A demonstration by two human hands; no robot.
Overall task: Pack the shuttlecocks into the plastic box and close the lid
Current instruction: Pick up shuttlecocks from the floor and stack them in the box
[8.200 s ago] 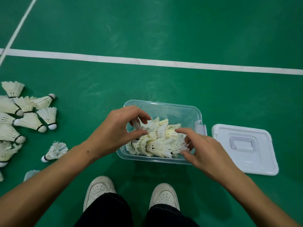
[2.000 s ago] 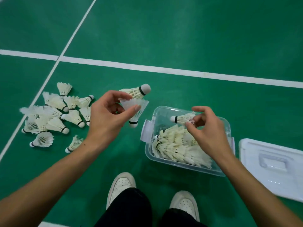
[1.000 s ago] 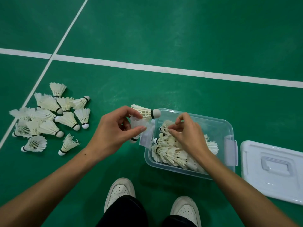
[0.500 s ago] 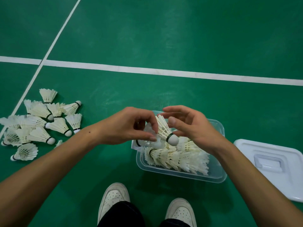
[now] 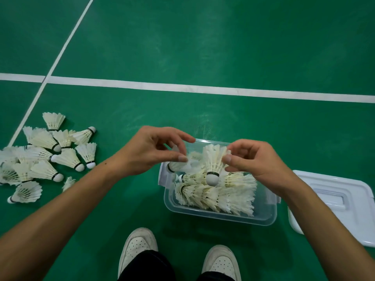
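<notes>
A clear plastic box (image 5: 221, 214) sits on the green floor, holding rows of white shuttlecocks (image 5: 219, 194) lying on their sides. My right hand (image 5: 255, 163) pinches the feathers of one shuttlecock (image 5: 213, 165), cork end down, above the box's far left part. My left hand (image 5: 150, 153) hovers at the box's left end, its fingers closed on another shuttlecock (image 5: 178, 164) that is partly hidden. The white lid (image 5: 332, 201) lies flat on the floor to the right of the box.
A pile of loose shuttlecocks (image 5: 44, 155) lies on the floor to the left. White court lines (image 5: 182, 88) cross the floor beyond the box. My two white shoes (image 5: 138, 248) stand just in front of the box.
The upper shuttlecock has passed from my left hand to my right hand and now hangs cork end down over the box. My left hand still holds the other one.
</notes>
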